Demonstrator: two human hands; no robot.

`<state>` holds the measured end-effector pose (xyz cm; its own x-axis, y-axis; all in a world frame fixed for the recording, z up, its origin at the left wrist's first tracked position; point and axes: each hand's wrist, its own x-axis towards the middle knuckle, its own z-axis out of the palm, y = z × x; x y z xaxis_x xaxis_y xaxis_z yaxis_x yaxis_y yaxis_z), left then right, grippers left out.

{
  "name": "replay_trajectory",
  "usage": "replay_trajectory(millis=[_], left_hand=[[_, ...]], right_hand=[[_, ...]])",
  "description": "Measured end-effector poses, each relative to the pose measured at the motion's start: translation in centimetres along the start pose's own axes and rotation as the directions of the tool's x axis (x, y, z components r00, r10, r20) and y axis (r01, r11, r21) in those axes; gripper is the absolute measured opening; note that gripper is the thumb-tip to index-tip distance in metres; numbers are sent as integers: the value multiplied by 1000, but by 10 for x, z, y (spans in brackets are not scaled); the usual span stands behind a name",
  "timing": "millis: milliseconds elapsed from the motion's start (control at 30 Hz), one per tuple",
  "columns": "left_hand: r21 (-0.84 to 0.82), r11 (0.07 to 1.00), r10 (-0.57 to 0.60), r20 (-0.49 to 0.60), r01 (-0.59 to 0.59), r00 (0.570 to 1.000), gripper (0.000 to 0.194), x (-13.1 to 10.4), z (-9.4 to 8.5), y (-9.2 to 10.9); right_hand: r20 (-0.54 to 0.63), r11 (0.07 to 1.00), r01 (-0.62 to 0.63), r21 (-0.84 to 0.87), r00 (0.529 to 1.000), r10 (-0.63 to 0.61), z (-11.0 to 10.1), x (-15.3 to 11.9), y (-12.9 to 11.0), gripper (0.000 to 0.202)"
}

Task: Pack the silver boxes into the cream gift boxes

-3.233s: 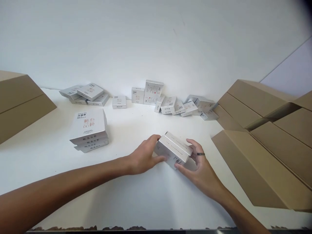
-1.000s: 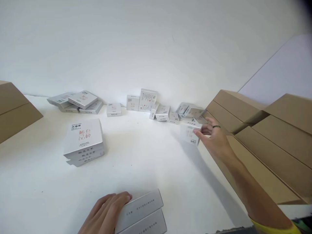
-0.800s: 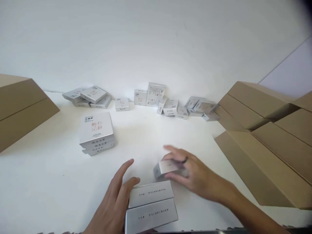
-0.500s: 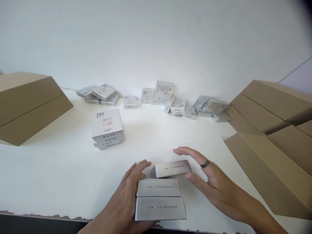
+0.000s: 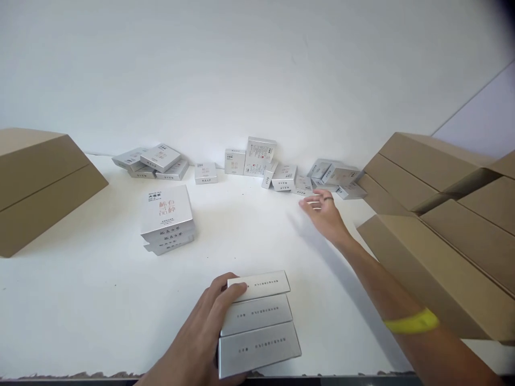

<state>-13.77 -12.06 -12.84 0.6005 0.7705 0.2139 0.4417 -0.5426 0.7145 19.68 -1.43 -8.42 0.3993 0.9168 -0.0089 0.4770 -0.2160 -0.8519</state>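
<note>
In my left hand, three slim silver-grey cardboard boxes each carry one line of small dark print. Beyond it, a squarish stack of silvery-white cardboard boxes shows black lettering and orange-red characters. My right hand wears a dark metallic-looking ring, and nearer me, a bright yellow band crosses my forearm. Right of that hand, large angular cardboard cartons are brown.

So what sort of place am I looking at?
Probably a packing workspace: a flat white tabletop holds small silver printed cartons, some stacked, with large brown cardboard boxes at both sides.
</note>
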Motion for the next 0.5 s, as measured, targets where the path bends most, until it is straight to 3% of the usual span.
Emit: replay_trajectory(millis=[100,200,333,500], left_hand=[[-19,1000,7,-41,-8,999,98,-1,5,-2],[-40,999,-11,-91,8,996,89,-2,16,-6],[-54,998,-40,-144,32,989,93,-4,31,-14],[2,1000,-13,-197,14,980,92,-6,35,-22]], right_hand=[[-92,984,-173,33,980,175,25,62,-8,48],[-197,959,-279,52,939,283,54,93,-19,45],[-295,942,-328,65,896,332,74,104,-25,45],[-329,952,-304,42,895,300,60,105,-15,37]])
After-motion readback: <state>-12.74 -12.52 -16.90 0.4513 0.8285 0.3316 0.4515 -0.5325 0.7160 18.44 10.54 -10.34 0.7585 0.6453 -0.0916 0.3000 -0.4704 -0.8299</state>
